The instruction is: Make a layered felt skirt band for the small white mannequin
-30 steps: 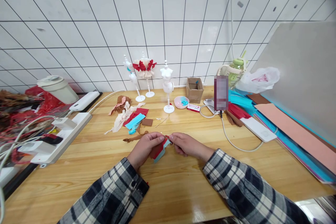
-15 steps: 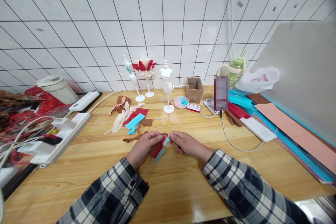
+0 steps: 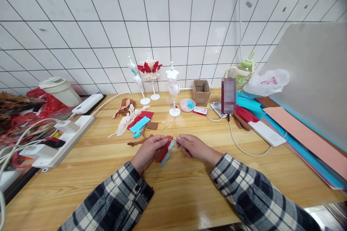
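Note:
My left hand [image 3: 149, 150] is closed on a small bundle of red and light-blue fabric pieces [image 3: 165, 154], held just above the wooden table [image 3: 179, 191]. My right hand [image 3: 193, 147] pinches something thin at the bundle's top edge, too small to name. The two hands almost touch. Beyond them lies a heap of cream, red, blue and brown fabric scraps [image 3: 135, 119]. Three small white mannequin stands [image 3: 172, 88] are at the back, one wearing a cream dress with red bows [image 3: 149, 69].
A white power strip [image 3: 61, 140] with cables lies at the left, near a white pot [image 3: 60, 91]. At the back are a cardboard box [image 3: 201, 92], a pink dish [image 3: 187, 105] and a green bottle [image 3: 243, 73]. Coloured sheets [image 3: 303, 137] and a white charger [image 3: 267, 133] lie at the right.
My right hand has drawn slightly to the right and up from the bundle. My left hand stays closed on the fabric in the same spot.

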{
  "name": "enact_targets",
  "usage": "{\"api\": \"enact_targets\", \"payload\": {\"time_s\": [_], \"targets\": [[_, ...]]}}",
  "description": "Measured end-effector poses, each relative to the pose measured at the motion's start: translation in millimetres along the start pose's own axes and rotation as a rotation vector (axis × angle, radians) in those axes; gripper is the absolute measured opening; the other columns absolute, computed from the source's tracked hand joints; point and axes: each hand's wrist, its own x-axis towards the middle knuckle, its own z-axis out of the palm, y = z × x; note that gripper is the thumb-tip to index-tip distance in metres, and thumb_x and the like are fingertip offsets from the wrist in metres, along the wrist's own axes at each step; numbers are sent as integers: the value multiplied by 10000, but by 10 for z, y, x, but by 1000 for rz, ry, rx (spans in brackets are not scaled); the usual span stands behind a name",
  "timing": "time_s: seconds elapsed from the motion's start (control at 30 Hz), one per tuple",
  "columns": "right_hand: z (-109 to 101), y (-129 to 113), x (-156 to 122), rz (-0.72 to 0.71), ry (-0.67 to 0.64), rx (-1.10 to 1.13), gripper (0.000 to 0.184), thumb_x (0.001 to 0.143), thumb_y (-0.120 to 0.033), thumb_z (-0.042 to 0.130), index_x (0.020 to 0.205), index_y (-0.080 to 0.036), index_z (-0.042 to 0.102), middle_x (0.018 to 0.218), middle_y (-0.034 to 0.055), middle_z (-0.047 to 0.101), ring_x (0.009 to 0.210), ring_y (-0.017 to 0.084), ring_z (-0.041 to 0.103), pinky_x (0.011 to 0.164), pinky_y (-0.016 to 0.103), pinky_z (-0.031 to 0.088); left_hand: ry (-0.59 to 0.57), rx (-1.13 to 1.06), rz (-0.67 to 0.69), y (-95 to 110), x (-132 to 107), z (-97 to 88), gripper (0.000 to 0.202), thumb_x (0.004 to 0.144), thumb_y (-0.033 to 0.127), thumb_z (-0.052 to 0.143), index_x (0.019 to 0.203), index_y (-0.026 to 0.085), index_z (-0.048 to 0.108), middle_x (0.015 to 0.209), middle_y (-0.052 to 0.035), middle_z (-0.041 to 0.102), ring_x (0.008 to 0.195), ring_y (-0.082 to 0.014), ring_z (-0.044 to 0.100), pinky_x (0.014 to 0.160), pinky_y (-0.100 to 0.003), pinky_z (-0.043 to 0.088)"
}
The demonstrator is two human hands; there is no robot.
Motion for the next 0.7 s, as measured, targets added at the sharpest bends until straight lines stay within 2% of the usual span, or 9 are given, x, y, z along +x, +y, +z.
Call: {"api": "enact_targets", "payload": {"time_s": [0.17,0.3,0.43,0.6,0.7], "targets": [[14,15,16,22,-56,-5,433,921,-572,330,786,-185,472,405,-79,409,372,75,343,412,193,278,4,12,-4,-6,10,-15,230,634,259,813,771,115,698,698,-16,685,591,-78,578,565,-162,415],[-1,-28,-6,24,-31,0,428,925,-564,330,785,-184,470,412,-77,411,379,76,356,414,191,284,5,-5,0,6,6,-5,246,626,269,819,767,117,687,687,-13,677,588,-80,578,567,-165,426],[-31,-61,-25,76,-101,-27,421,927,-551,332,788,-182,479,411,-79,411,366,70,343,400,183,279,-5,10,20,5,6,8,246,652,280,802,793,128,669,709,-9,673,610,-86,588,583,-173,443],[-63,-48,-8,102,19,-7,415,932,-546,311,802,-187,474,423,-68,452,351,71,349,379,180,268,37,32,87,0,4,26,255,689,314,772,839,153,644,673,22,646,537,-67,559,519,-167,426],[-64,-42,-5,112,12,-12,438,927,-563,311,810,-180,487,442,-63,468,346,63,337,371,177,264,38,40,92,3,0,33,273,687,313,774,870,156,648,710,15,665,545,-70,574,501,-166,425]]}}
